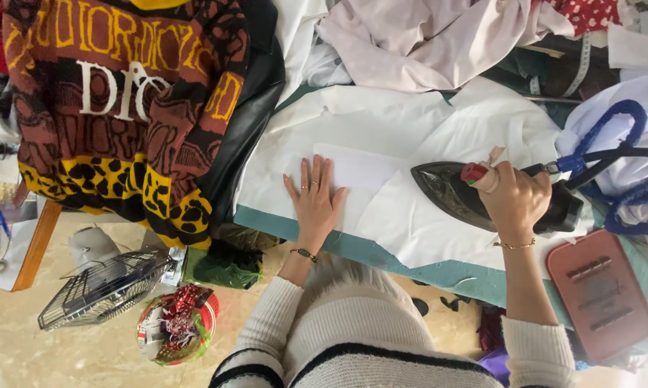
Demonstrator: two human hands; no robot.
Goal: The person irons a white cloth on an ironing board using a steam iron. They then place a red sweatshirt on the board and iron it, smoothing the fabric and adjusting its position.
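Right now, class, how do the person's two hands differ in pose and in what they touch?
The left hand lies flat, fingers spread, on the white cloth; the right hand is curled in a grip around the iron handle. The left wears rings; the right has a bandaged finger. Both wear bracelets and white sleeves.

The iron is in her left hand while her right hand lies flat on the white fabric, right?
Not quite: the hands are swapped. In the head view, the right hand grips the iron, and the left hand lies flat on the white fabric.
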